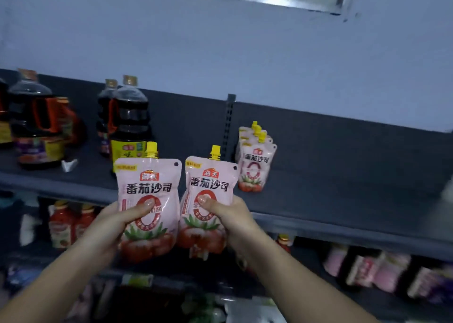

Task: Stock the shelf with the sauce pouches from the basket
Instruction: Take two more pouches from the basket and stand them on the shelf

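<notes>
I hold two pink tomato sauce pouches with yellow caps upright in front of the top shelf (331,183). My left hand (115,224) grips the left pouch (148,190), thumb across its front. My right hand (235,217) grips the right pouch (210,188) the same way. Both pouches hang just before the shelf's front edge. A short row of several matching pouches (255,161) stands on the shelf behind and to the right of them. The basket is not clearly seen.
Large dark soy sauce bottles (130,126) and more bottles (34,126) stand on the shelf's left part. A perforated upright post (229,121) sits behind the pouches. The shelf below holds red bottles (66,224) and blurred pink packs (372,271).
</notes>
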Demonstrator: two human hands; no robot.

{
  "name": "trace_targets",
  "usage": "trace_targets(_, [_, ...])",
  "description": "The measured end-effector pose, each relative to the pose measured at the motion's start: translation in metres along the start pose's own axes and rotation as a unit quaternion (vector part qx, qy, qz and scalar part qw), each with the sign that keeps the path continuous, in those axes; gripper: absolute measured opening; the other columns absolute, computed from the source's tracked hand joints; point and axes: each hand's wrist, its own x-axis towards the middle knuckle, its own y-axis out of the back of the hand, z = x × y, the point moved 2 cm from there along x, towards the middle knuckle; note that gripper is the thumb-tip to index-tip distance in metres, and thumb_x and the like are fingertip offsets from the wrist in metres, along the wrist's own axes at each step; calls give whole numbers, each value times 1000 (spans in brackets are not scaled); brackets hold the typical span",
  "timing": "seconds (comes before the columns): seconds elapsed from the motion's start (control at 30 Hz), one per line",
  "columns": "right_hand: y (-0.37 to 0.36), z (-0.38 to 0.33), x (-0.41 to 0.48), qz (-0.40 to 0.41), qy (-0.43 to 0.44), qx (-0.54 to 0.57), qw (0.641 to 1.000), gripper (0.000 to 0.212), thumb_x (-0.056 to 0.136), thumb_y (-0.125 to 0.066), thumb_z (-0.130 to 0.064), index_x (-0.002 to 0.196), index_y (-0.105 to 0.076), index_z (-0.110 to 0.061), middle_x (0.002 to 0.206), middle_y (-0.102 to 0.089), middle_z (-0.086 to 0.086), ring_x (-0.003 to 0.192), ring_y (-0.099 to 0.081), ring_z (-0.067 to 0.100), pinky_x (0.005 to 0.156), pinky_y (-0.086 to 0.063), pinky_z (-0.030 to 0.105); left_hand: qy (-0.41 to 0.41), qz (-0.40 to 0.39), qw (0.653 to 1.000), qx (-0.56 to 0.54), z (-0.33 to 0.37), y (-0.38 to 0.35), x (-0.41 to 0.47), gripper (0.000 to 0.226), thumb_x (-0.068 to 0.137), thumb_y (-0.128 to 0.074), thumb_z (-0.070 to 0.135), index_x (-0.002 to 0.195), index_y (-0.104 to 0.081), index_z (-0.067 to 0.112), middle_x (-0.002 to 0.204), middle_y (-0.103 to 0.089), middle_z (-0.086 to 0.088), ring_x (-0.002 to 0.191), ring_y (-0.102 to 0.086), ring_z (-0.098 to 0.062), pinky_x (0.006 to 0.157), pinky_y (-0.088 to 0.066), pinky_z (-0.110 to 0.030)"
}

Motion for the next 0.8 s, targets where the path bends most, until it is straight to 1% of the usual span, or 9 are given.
trace_targets(0.07, [29, -10, -7, 28, 9, -13, 999, 17, 77, -71, -4, 93, -70, -12, 87, -76, 6, 76, -72, 20, 69, -59, 31, 15, -30, 999, 10, -8, -30, 7, 61, 44, -85, 29, 99, -69, 9, 84, -76, -13, 73, -73, -30, 71, -54, -41])
trace_targets(0.13, [57, -18, -12, 62, 7, -6, 998, 22, 76, -72, -3, 97, -70, -7, 95, -74, 13, 82, -72, 26, 74, -59, 35, 23, -50, 998, 10, -13, -60, 15, 43, 61, -73, 17, 102, -68, 7, 88, -75, -15, 72, -73, -29, 61, -57, -36])
trace_targets(0.23, [102, -32, -14, 97, 13, 20, 995, 33, 69, -75, -5, 101, -68, -2, 94, -74, 18, 81, -72, 30, 73, -60, 39, 23, -84, 996, 21, -20, -107, 28, 33, 65, -66, 9, 98, -68, 6, 90, -75, -16, 70, -73, -27, 53, -58, -30])
trace_targets(0.33, [153, -52, -13, 107, 34, 23, 993, 44, 60, -76, -10, 102, -67, 0, 92, -74, 19, 77, -72, 30, 65, -60, 37, 26, -131, 990, 38, -25, -161, 43, 37, 64, -68, 10, 100, -68, 5, 91, -75, -15, 77, -73, -29, 60, -59, -32])
trace_targets(0.4, [190, -67, -12, 115, 45, 16, 992, 40, 63, -75, -6, 101, -67, 2, 89, -74, 18, 72, -73, 28, 59, -59, 32, 25, -155, 986, 58, -30, -199, 56, 41, 64, -70, 14, 104, -68, 7, 97, -75, -14, 86, -72, -30, 73, -57, -37])
trace_targets(0.5, [246, -82, -10, 141, 50, 7, 989, 40, 64, -74, -5, 103, -66, 2, 91, -74, 18, 76, -73, 29, 62, -60, 33, 10, -165, 983, 85, -40, -252, 78, 46, 61, -74, 20, 106, -67, 13, 99, -75, -7, 93, -71, -26, 89, -52, -43])
trace_targets(0.57, [280, -88, -6, 154, 46, 8, 987, 35, 69, -73, -4, 103, -66, -1, 94, -74, 18, 78, -72, 30, 65, -60, 34, -1, -158, 983, 94, -49, -283, 96, 37, 67, -74, 15, 103, -66, 19, 96, -76, -3, 92, -71, -22, 87, -52, -41])
trace_targets(0.67, [325, -94, 0, 166, 35, 10, 985, 26, 75, -70, -1, 101, -66, -2, 91, -75, 17, 73, -73, 27, 59, -59, 32, -5, -142, 985, 93, -63, -318, 119, 21, 78, -68, 8, 95, -66, 19, 88, -77, 0, 84, -72, -17, 74, -53, -33])
trace_targets(0.8, [368, -98, 14, 171, 41, 3, 984, 27, 74, -69, 1, 100, -67, -2, 92, -74, 17, 74, -73, 27, 58, -59, 30, 14, -128, 988, 88, -82, -347, 149, 22, 80, -67, 10, 101, -66, 15, 87, -77, -3, 85, -72, -21, 70, -53, -33])
